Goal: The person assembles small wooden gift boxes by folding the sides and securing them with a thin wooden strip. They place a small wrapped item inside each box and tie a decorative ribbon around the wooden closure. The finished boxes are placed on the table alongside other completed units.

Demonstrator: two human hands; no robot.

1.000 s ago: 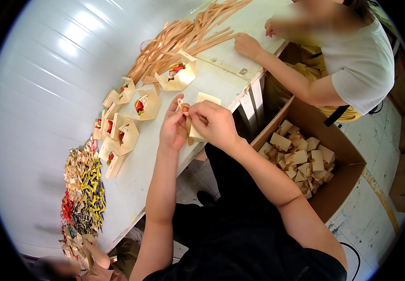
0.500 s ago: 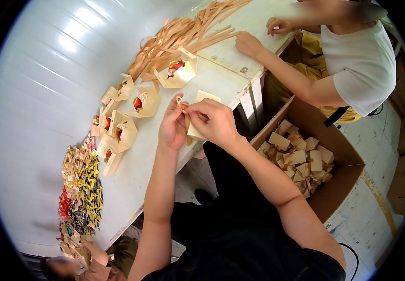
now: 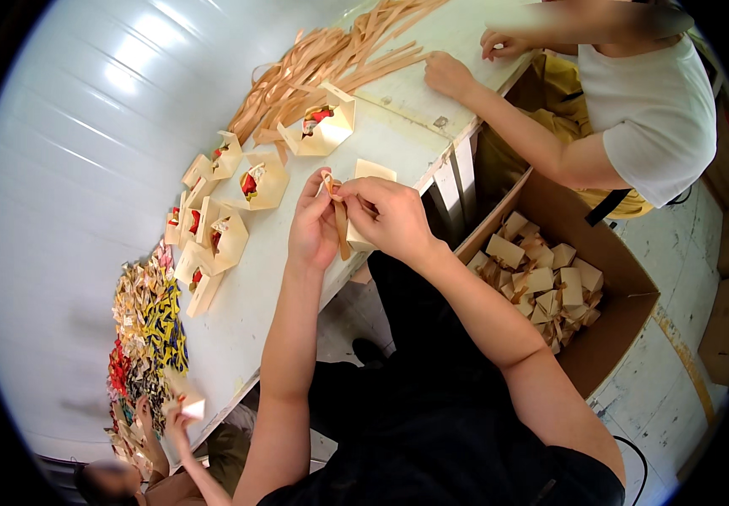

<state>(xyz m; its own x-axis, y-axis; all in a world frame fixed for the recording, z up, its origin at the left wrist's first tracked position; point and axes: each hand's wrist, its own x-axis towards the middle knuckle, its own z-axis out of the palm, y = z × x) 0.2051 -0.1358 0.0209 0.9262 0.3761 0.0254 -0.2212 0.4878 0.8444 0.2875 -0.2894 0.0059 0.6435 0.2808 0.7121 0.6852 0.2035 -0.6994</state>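
In front of me both hands work on a tan ribbon (image 3: 342, 229). My left hand (image 3: 312, 226) pinches its looped upper part between thumb and fingers. My right hand (image 3: 388, 212) pinches the ribbon just beside it, fingertips close to the left ones. A loose tail hangs down between the hands. A cream cardboard box (image 3: 375, 170) is at the table edge, mostly covered by my right hand. Further left on the table stand open cream boxes with wrapped sweets inside, one of them a nearer box (image 3: 265, 179) and another a farther box (image 3: 331, 126).
A heap of tan ribbons (image 3: 297, 76) lies at the back of the table (image 3: 238, 337). Colourful wrapped sweets (image 3: 150, 320) are piled at the left. A large carton (image 3: 621, 312) on my right holds many closed boxes. Co-workers sit at the right (image 3: 643, 126) and lower left (image 3: 183, 481).
My fingers have shifted slightly at the ribbon, and its tail shows more clearly. The co-worker at lower left has raised a hand with a cream box.
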